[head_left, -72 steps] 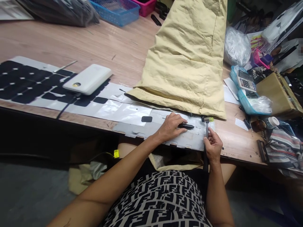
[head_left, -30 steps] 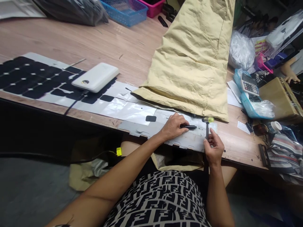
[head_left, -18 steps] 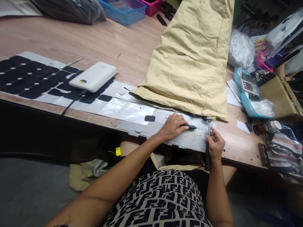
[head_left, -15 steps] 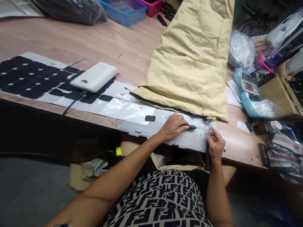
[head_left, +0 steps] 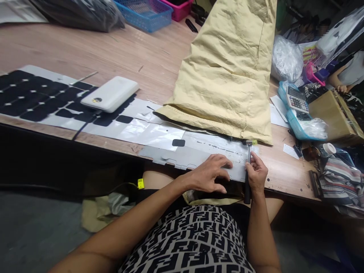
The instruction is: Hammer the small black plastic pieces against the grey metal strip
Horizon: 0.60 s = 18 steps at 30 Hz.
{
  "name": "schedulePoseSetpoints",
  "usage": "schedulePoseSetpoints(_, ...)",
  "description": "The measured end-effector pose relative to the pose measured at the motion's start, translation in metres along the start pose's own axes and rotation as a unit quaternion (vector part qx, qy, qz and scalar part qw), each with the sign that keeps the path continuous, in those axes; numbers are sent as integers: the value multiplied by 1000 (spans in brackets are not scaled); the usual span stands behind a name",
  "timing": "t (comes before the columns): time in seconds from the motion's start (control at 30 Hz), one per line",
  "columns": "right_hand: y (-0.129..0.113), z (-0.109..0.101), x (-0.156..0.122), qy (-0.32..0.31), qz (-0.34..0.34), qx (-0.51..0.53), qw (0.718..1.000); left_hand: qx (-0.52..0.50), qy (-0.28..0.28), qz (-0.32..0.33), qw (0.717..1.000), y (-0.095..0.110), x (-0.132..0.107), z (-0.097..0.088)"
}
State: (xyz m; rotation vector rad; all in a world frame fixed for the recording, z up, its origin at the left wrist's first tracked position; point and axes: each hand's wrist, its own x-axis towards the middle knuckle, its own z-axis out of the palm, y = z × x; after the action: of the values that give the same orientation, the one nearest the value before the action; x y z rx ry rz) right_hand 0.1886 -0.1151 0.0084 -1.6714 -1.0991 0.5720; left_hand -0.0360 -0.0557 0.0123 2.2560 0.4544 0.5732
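Observation:
In the head view my right hand (head_left: 257,173) grips a small hammer (head_left: 248,189) by its black handle, over the table's front edge. The metal head points away from me, by the hem of the beige cloth (head_left: 222,87). My left hand (head_left: 212,172) is open, fingers spread and curved. It hovers over the front edge of a grey sheet (head_left: 159,154) with notches along its rim, and nothing shows in it. A clear strip with dark marks (head_left: 218,147) lies beyond my hands. A small black rounded patch (head_left: 178,143) sits to their left.
A white power bank (head_left: 110,94) lies on a panel of black cells (head_left: 36,93) at left. Blue basket (head_left: 148,17) stands at the back. To the right are a calculator (head_left: 297,100) in a light-blue basket, a cardboard box (head_left: 335,113) and striped cloth (head_left: 339,178). Another person's arm (head_left: 338,79) shows.
My left hand has opened and drawn back toward the table edge. The thin black tool it held no longer shows. My right hand keeps the hammer in nearly the same place.

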Motion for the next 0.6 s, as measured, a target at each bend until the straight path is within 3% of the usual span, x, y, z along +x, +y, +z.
schedulePoseSetpoints(0.1, -1, 0, 0, -3, -5, -7, 1000, -18, 106, -88, 990, -3, 15, -3)
schedulePoseSetpoints(0.2, 0, 1, 1, -2, -9, -15, 1000, 9, 218, -236, 947, -10, 41, -10)
schedulePoseSetpoints(0.33, 3, 1, 2, 0, -6, -6, 1000, 88, 234, -393, 885, -17, 75, -18)
schedulePoseSetpoints(0.47, 5, 1, 2, -4, -6, -8, 1000, 158, 230, -410, 868, -22, 93, -18)
schedulePoseSetpoints(0.6, 5, 1, 2, -5, -9, -2, 1000, 171, 230, -390, 875, -27, 88, -17)
